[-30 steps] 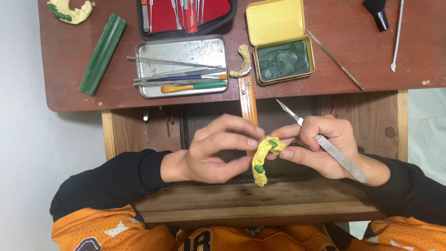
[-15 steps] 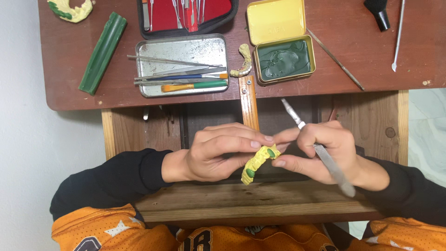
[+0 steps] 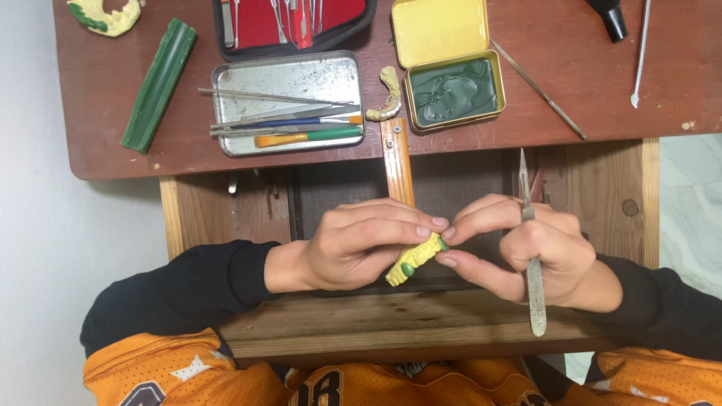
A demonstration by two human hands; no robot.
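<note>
We have turned the yellow dental cast [image 3: 415, 259] edge-on, pinched between left hand [image 3: 353, 244] and right hand [image 3: 526, 248] grips, metal carver [image 3: 530, 248] now tucked upright, above the tabletop [image 3: 113, 146]

My yellow dental cast [image 3: 415, 259] carries green wax spots; silver tray [image 3: 286, 79], yellow tin [image 3: 440, 30] of green wax, dark-green bar [image 3: 158, 84], reddish-brown table [image 3: 113, 150], black-and-orange sleeves

Counted outward from the steel tray [image 3: 287, 75]: I see three yellow dental casts, one [image 3: 416, 257] between my hands; one green wax bar [image 3: 158, 84] left of it; one open yellow tin [image 3: 450, 71] right of it.
</note>
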